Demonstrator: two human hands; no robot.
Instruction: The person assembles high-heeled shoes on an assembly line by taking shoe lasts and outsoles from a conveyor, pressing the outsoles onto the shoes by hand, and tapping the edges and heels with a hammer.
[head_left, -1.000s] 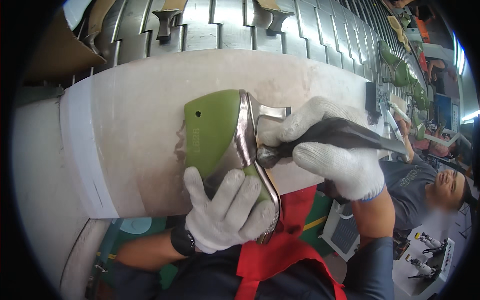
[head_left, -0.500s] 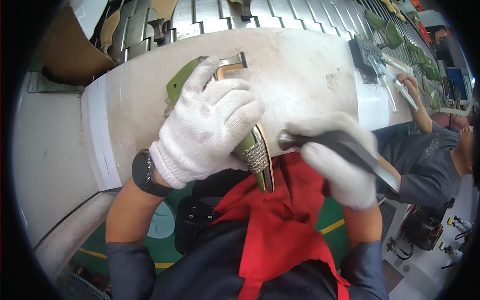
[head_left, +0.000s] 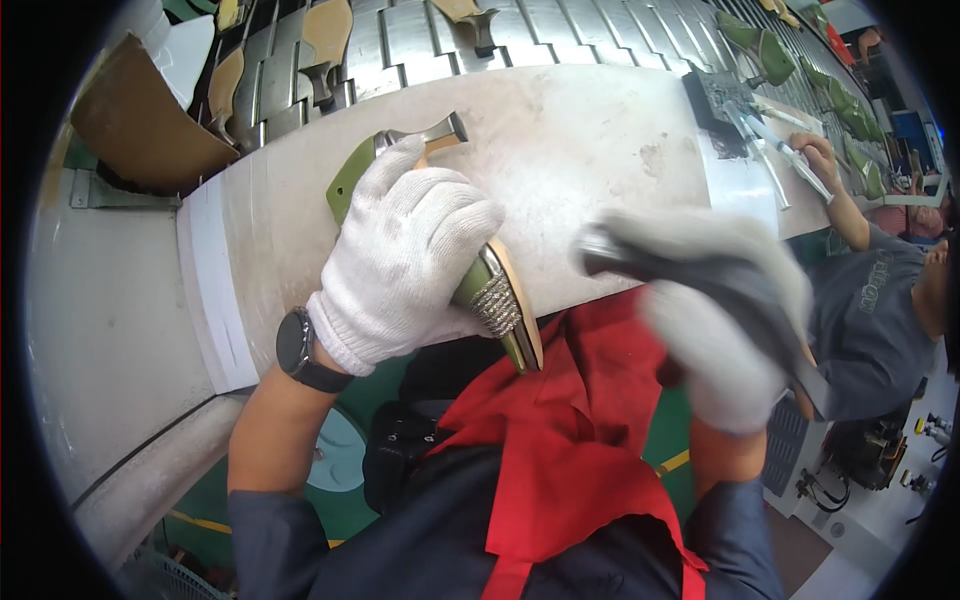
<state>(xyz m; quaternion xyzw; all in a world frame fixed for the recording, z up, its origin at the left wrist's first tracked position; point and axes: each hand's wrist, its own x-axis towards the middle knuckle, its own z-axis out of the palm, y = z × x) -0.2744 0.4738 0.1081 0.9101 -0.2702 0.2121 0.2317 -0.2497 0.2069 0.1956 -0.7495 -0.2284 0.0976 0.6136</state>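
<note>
My left hand [head_left: 405, 245], in a white knit glove, is wrapped round the middle of a green high-heeled shoe [head_left: 350, 180]. The shoe's sole faces right, its metallic heel points up and away, and its toe points toward me. A glittery band [head_left: 495, 305] crosses the front part. My right hand [head_left: 715, 360], also gloved, is closed round a dark hammer [head_left: 690, 268] and smeared by motion. The hammer's rounded metal end points left at the shoe, with a gap between them; its flat, flared end extends to the lower right.
A pale worktable [head_left: 560, 150] lies under the shoe. Beyond it, a slatted metal conveyor [head_left: 400, 45] carries tan soles with heels and green shoes [head_left: 755, 50]. A brown curved panel [head_left: 150, 120] stands far left. At right, a co-worker's hand [head_left: 818, 160] is near white tubes and a black block [head_left: 715, 115].
My right hand and the hammer have swung right, away from the shoe. My left hand still grips the shoe, which has shifted slightly left in view and turned a little.
</note>
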